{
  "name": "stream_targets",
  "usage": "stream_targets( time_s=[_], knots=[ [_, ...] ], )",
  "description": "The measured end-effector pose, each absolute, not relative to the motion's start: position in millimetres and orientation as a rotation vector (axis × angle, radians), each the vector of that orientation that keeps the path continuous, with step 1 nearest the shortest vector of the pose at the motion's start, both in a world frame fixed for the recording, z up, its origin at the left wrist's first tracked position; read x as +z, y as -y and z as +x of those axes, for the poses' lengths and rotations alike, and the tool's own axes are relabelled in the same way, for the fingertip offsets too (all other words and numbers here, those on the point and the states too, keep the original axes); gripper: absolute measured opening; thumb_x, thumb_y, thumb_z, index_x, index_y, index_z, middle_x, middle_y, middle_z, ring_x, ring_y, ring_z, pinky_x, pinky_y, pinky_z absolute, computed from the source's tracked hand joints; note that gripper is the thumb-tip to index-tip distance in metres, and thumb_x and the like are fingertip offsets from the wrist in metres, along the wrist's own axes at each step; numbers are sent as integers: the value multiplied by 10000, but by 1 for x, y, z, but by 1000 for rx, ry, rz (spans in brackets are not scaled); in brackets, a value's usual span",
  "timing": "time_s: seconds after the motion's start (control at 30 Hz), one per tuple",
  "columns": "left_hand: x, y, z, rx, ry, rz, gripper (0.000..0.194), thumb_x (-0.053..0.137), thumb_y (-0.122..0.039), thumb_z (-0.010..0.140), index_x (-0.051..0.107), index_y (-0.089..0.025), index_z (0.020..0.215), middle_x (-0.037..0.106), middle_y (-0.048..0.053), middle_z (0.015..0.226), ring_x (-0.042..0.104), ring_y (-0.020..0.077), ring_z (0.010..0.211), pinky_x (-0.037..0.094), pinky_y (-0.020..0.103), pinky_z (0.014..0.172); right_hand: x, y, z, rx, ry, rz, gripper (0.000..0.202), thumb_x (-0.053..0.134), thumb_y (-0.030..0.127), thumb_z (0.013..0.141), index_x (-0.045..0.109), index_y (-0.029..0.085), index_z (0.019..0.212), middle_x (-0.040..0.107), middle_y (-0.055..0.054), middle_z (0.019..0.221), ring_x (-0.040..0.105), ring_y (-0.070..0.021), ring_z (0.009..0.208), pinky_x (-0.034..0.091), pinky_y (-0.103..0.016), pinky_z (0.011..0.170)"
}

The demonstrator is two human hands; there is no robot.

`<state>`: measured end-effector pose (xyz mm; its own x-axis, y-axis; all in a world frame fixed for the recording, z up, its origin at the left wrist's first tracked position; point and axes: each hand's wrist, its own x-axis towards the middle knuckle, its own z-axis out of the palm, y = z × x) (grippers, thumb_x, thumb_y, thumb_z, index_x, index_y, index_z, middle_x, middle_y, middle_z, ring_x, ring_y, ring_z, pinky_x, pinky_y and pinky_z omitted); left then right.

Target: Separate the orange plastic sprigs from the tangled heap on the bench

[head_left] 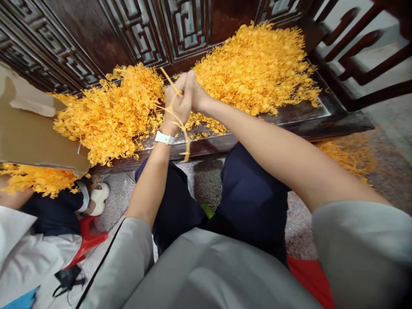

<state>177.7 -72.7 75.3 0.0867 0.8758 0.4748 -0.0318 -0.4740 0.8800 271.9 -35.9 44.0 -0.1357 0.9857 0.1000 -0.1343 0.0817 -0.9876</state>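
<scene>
My left hand (176, 107), with a white watch (165, 137) at its wrist, is closed around a thin, branched orange plastic stem (186, 139). One end of the stem sticks up past the knuckles, and its branches hang down beside the wrist. My right hand (198, 95) is closed and pressed against the left; what its fingers grip is hidden. Left of my hands lies a heap of small curly orange plastic pieces (112, 111). A larger heap of the same pieces (254, 68) lies to the right, and loose ones are scattered just below my hands.
The heaps rest on a dark wooden bench (289, 115) with a carved lattice back (189, 25). A cardboard box (38, 141) stands at the left. Beside it a co-worker's arm and leg show, near a red stool (88, 240). Orange stems (347, 159) lie on the floor at right.
</scene>
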Motion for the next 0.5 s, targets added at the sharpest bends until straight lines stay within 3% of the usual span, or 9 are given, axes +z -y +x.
stream_targets(
  time_s=[0.13, 0.27, 0.33, 0.4, 0.5],
  knots=[
    [80, 93, 176, 1292, -877, 1835, 454, 950, -86, 783, 567, -206, 572, 517, 5, 658, 558, 202, 749, 490, 334, 893, 49, 34, 278, 1341, 1455, -947, 524, 691, 295, 1037, 418, 203, 598, 443, 43, 647, 480, -100, 668, 504, -250, 704],
    [66, 90, 181, 1197, -906, 1970, 520, 951, -86, 776, 533, -193, 485, 373, -32, 558, 487, 185, 632, 497, 337, 804, 52, 38, 286, 1337, 1561, -1015, 566, 593, 283, 1092, 350, 213, 586, 297, 56, 602, 360, -81, 558, 489, -252, 610],
    [51, 84, 186, 1303, -998, 1828, 541, 893, -114, 863, 512, -176, 482, 354, -36, 544, 511, 167, 602, 492, 312, 735, 53, 44, 291, 1243, 1684, -1044, 547, 610, 226, 1074, 380, 193, 579, 300, 51, 615, 344, -70, 565, 441, -223, 583],
    [37, 80, 192, 1487, -1116, 1607, 561, 716, -226, 1041, 498, -164, 527, 402, -18, 572, 570, 154, 603, 483, 281, 668, 52, 48, 298, 1196, 1777, -1054, 546, 619, 212, 1059, 371, 188, 574, 290, 51, 621, 312, -60, 558, 354, -211, 533],
    [26, 84, 203, 1624, -1227, 1448, 590, 451, -386, 1161, 485, -171, 612, 517, 19, 655, 637, 151, 639, 461, 251, 594, 48, 50, 310, 1148, 1887, -994, 556, 645, 334, 1051, 364, 205, 589, 278, 59, 617, 263, -56, 543, 217, -252, 483]
  ],
)
